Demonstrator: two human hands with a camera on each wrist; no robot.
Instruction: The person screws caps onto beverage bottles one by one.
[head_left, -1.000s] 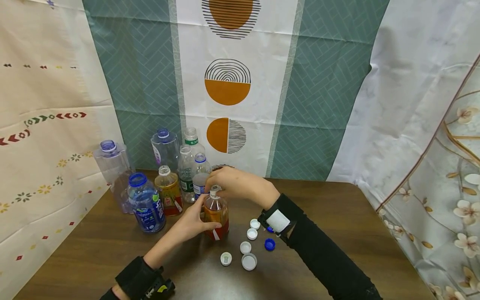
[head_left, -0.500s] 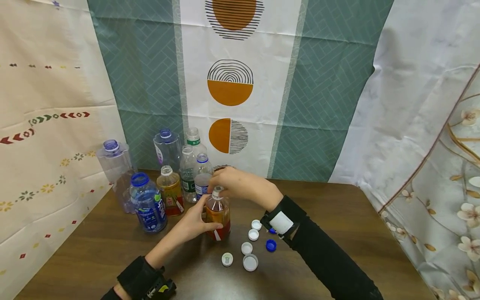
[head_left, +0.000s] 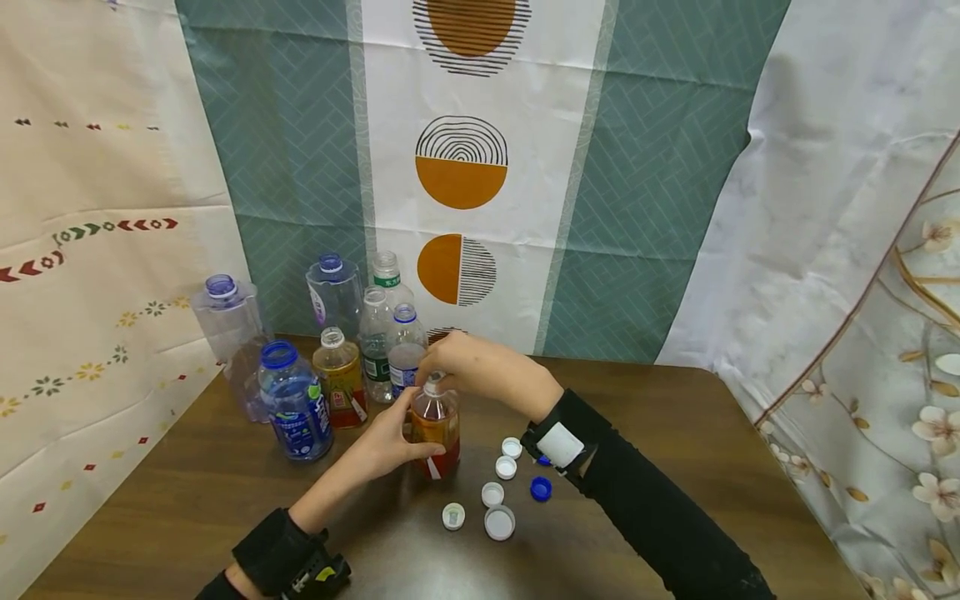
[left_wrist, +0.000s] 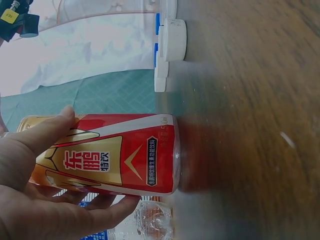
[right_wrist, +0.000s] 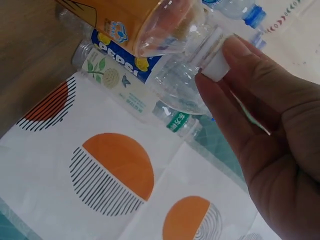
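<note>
A drink bottle [head_left: 438, 432] with a red and gold label stands upright on the table. My left hand [head_left: 384, 446] grips it from the left, thumb across the front and fingers round the far side. The left wrist view shows the label [left_wrist: 120, 155] close up and the bottle's base at the tabletop. Over the bottle's top, my right hand [head_left: 483, 371] pinches a white cap [right_wrist: 216, 66] between thumb and fingers. In the right wrist view this cap sits at the bottle's neck.
Several uncapped bottles group at the left, among them a blue one [head_left: 296, 408], a gold and red one [head_left: 341, 383] and a tall clear one [head_left: 232, 342]. White caps [head_left: 506, 467] and blue caps [head_left: 541, 489] lie right of the held bottle. A patterned cloth [head_left: 637, 208] hangs behind.
The head view has shifted slightly. Both hands stay at the same bottle, with the right hand still pinching at its neck.
</note>
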